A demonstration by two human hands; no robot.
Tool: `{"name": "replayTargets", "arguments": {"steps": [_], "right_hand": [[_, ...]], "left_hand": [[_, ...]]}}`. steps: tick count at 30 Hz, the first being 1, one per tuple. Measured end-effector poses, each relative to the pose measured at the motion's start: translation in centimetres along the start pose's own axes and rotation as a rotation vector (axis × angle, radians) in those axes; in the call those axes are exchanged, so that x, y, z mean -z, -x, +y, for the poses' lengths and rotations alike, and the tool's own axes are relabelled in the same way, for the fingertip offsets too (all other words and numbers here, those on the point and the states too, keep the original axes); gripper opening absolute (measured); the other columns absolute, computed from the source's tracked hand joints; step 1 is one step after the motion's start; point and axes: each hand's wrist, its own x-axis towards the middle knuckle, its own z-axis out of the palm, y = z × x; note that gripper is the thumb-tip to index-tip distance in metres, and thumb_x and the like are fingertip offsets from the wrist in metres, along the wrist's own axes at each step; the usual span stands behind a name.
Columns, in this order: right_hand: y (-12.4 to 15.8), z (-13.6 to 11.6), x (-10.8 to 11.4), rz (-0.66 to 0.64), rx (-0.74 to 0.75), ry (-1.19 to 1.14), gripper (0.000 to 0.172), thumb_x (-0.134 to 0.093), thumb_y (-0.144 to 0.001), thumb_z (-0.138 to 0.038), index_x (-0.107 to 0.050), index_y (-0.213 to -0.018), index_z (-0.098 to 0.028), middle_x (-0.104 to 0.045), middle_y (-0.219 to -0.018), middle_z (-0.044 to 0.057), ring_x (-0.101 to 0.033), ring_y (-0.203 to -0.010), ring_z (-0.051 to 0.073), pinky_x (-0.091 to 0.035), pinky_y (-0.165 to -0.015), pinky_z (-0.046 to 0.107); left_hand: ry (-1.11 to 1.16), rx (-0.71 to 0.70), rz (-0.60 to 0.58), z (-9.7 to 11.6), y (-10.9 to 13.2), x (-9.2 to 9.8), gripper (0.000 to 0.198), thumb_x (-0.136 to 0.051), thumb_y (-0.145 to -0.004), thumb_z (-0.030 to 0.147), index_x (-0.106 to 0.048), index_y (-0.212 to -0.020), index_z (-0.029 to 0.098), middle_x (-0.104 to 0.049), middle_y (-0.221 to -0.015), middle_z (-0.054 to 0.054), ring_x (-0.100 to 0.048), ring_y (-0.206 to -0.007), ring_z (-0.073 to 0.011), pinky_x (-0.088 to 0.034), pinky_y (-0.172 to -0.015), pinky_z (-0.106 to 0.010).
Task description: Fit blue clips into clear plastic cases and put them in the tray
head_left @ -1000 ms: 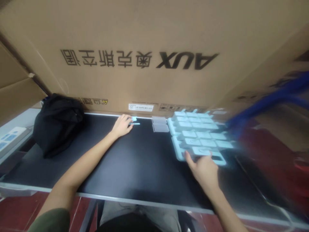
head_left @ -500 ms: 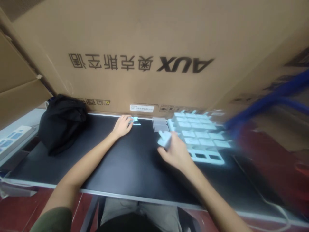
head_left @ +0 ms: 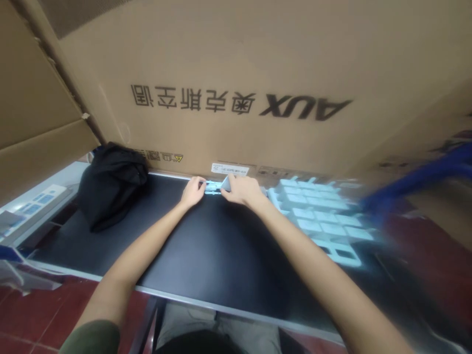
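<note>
My left hand [head_left: 193,191] rests at the far edge of the black table [head_left: 206,246], fingers curled onto a small pale fixture [head_left: 213,188]. My right hand [head_left: 241,190] is just to its right, closed around a small white plug-like part [head_left: 225,184] and holding it against that fixture. To the right lies a pale tray [head_left: 324,216] with rows of several similar white parts; some near slots are empty.
A large cardboard box [head_left: 236,83] printed AUX stands along the table's back edge. A black bag [head_left: 112,182] lies at the back left, with a white power strip [head_left: 37,201] beyond it. A blue object [head_left: 424,177] and red floor are at right.
My right hand took a white part from the tray and carried it left to the fixture under my left hand. My left hand stayed in place. The view shifted slightly.
</note>
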Motion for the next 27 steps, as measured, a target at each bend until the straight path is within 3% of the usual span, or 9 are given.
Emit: {"name": "replayTargets", "arguments": {"steps": [8,11,14,17,20,23,27], "right_hand": [[-2.3,-0.6,-0.1,0.014,0.04,0.014,0.065,-0.045,-0.099,-0.061,-0.051,-0.14,-0.011,-0.071,-0.123,0.024,-0.067,-0.117,0.037,-0.048,-0.095,0.046],[-2.7,-0.5,-0.5,-0.012,0.054,-0.027,0.073,-0.042,-0.101,-0.061,-0.04,-0.15,-0.008,-0.064,-0.133,0.028,-0.065,-0.119,0.038,-0.048,-0.096,0.047],[-2.1,0.9,-0.5,0.003,0.123,-0.084,0.064,-0.039,-0.102,-0.051,-0.041,-0.147,-0.006,-0.054,-0.144,0.029,-0.064,-0.118,0.036,-0.049,-0.094,0.045],[-0.1,3.8,-0.4,0.044,0.217,-0.055,0.054,-0.044,-0.099,-0.044,-0.051,-0.137,-0.007,-0.057,-0.139,0.026,-0.061,-0.118,0.036,-0.048,-0.095,0.046],[3.2,7.3,-1.0,0.098,0.289,-0.021,0.053,-0.049,-0.097,-0.043,-0.054,-0.138,-0.01,-0.062,-0.132,0.023,-0.058,-0.121,0.037,-0.046,-0.099,0.049],[6.7,9.5,-2.6,0.089,0.32,-0.045,0.052,-0.053,-0.096,-0.038,-0.055,-0.141,-0.013,-0.065,-0.131,0.021,-0.059,-0.121,0.035,-0.046,-0.099,0.048],[9.8,9.7,-4.9,0.056,0.294,0.006,0.047,-0.058,-0.094,-0.027,-0.058,-0.14,-0.014,-0.068,-0.13,0.018,-0.059,-0.123,0.033,-0.047,-0.097,0.046]], "left_hand": [[0.013,-0.021,-0.029,-0.1,0.1,-0.2,0.016,-0.059,-0.094,0.022,-0.068,-0.108,0.022,-0.069,-0.114,-0.008,-0.067,-0.097,-0.022,-0.056,-0.097,-0.042],[0.027,-0.033,-0.022,-0.2,0.0,-0.3,0.02,-0.055,-0.092,0.014,-0.068,-0.106,0.021,-0.069,-0.11,-0.008,-0.067,-0.098,-0.0212,-0.055,-0.098,-0.041],[0.043,-0.031,-0.008,-0.5,-0.3,0.1,0.029,-0.05,-0.086,0.006,-0.068,-0.105,0.02,-0.069,-0.109,-0.008,-0.067,-0.1,-0.021,-0.056,-0.098,-0.041],[0.064,-0.046,-0.027,-1.0,-1.0,1.6,0.03,-0.054,-0.08,0.005,-0.07,-0.1,0.021,-0.07,-0.106,-0.006,-0.066,-0.101,-0.0221,-0.056,-0.096,-0.041],[0.081,-0.116,-0.154,-2.0,-1.9,4.2,0.023,-0.068,-0.074,0.012,-0.073,-0.094,0.022,-0.073,-0.103,-0.004,-0.066,-0.102,-0.0237,-0.055,-0.095,-0.041],[0.067,-0.202,-0.454,-3.2,-2.5,6.6,0.029,-0.08,-0.073,0.029,-0.077,-0.101,0.024,-0.077,-0.105,-0.004,-0.068,-0.096,-0.0227,-0.054,-0.09,-0.036],[0.104,-0.168,-0.56,-4.1,-2.9,7.9,0.029,-0.079,-0.077,0.039,-0.08,-0.101,0.024,-0.08,-0.1,-0.004,-0.071,-0.088,-0.0193,-0.054,-0.085,-0.031]]}}
